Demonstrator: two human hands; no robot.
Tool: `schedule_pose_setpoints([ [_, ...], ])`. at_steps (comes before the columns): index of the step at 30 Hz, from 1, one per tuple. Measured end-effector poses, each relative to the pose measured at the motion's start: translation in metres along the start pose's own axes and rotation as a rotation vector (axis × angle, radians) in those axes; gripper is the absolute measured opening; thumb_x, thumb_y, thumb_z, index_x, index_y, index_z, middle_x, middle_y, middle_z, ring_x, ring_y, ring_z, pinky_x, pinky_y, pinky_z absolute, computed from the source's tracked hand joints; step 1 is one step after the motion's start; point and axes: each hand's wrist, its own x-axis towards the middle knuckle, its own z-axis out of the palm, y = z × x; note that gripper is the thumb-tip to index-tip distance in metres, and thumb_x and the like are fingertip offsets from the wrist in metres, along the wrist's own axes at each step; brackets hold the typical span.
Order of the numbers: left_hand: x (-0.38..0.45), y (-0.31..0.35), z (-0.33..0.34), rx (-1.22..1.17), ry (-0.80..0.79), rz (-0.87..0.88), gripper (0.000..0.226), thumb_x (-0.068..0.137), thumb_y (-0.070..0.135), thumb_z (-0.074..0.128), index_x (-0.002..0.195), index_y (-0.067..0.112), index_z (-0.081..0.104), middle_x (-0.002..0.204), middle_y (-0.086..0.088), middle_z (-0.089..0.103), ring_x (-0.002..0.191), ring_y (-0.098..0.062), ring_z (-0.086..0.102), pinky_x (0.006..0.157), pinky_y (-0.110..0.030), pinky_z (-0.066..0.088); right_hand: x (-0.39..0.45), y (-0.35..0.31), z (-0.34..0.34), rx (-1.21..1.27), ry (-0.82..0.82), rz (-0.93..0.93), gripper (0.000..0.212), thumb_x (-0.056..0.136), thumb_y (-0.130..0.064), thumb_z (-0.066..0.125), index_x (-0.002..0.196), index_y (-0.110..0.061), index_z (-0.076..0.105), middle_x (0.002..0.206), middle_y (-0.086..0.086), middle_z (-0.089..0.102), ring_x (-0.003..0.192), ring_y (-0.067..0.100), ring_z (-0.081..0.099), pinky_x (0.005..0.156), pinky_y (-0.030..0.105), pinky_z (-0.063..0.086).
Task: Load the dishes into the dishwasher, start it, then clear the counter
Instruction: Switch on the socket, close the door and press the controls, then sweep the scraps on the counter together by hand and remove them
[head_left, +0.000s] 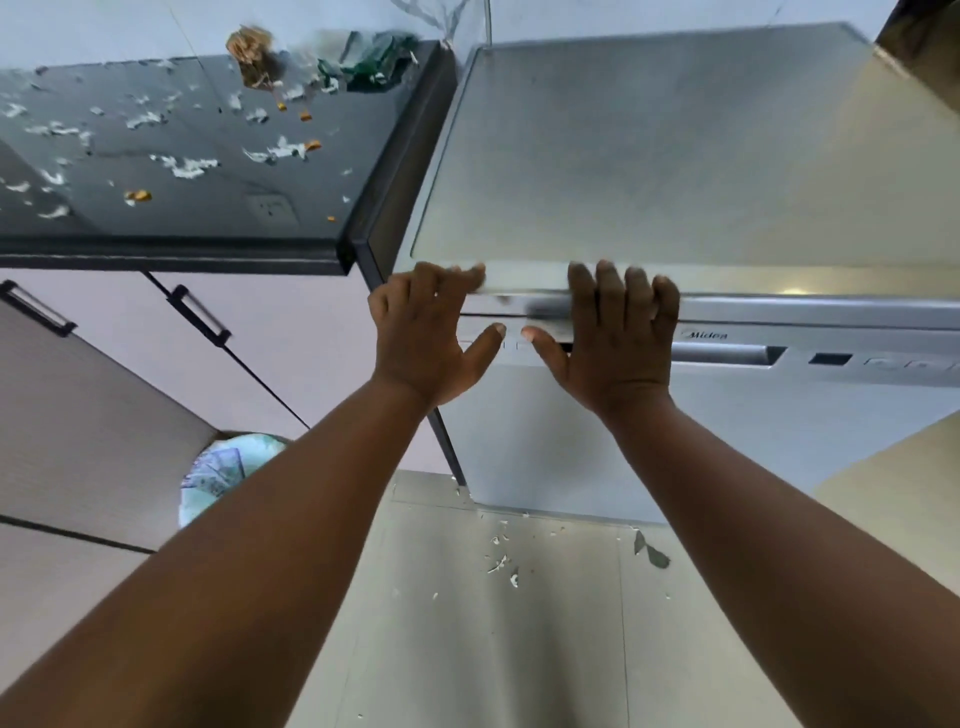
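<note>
Both hands sit side by side at the front top edge of the closed dishwasher (675, 441): the left hand (423, 338) and right hand (615, 338) lay straight, spread fingers over its lip, gripping nothing. The steel door looks stiff, heavy and slick, best pulled by the recessed handle (727, 354) just beside the right hand. Beyond, the dark counter (171, 223) is strewn with scraps.

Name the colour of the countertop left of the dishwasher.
Glossy black countertop, littered with scraps; head view.
</note>
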Motion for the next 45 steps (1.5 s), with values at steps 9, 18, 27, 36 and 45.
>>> schedule_pose_setpoints([
  [9,0.043,0.021,-0.035,-0.207,-0.280,-0.411,0.031,0.092,0.051,0.054,0.100,0.025,0.068,0.121,0.002,0.051,0.118,-0.024,0.041,0.090,-0.036,0.024,0.066,-0.004,-0.044,-0.013,-0.578,-0.036,0.059,0.091,-0.053,0.036,0.110,-0.007,0.067,0.087,0.007,0.063,0.076,0.029,0.058,0.079,0.039,0.029],
  [18,0.057,0.014,-0.059,-0.201,-0.530,-0.245,0.026,0.098,0.039,0.047,0.114,0.024,0.060,0.116,-0.007,0.061,0.110,-0.025,0.055,0.086,-0.036,0.044,0.103,-0.005,-0.062,0.174,-1.061,0.009,0.058,0.101,-0.042,0.030,0.144,-0.003,0.034,0.148,0.015,0.038,0.133,0.036,0.038,0.106,0.043,0.033],
  [27,0.071,-0.011,-0.075,-0.033,-0.546,0.092,0.032,0.099,0.042,0.044,0.110,0.014,0.054,0.099,-0.009,0.066,0.091,-0.030,0.063,0.072,-0.034,0.044,0.141,-0.044,-0.066,-0.017,-1.269,0.173,0.059,0.103,-0.044,0.025,0.141,0.000,0.038,0.144,0.018,0.042,0.132,0.031,0.040,0.105,0.039,0.033],
  [36,0.079,-0.078,-0.068,-0.063,-0.532,0.245,0.060,0.099,0.051,0.034,0.148,0.017,0.031,0.160,-0.007,0.020,0.148,-0.028,0.011,0.120,-0.043,0.009,0.153,-0.100,-0.049,0.063,-1.205,0.221,0.072,0.100,-0.053,0.016,0.153,-0.007,-0.001,0.161,0.011,0.000,0.149,0.027,-0.002,0.120,0.042,0.000],
  [45,0.082,-0.177,-0.086,-0.011,-0.520,0.113,0.066,0.100,0.054,0.017,0.154,0.020,0.001,0.162,-0.005,-0.008,0.147,-0.023,-0.018,0.120,-0.045,-0.008,0.195,-0.185,-0.024,0.225,-1.114,0.110,0.072,0.099,-0.055,0.013,0.153,-0.010,-0.001,0.161,0.009,-0.004,0.148,0.024,-0.008,0.119,0.039,-0.004],
])
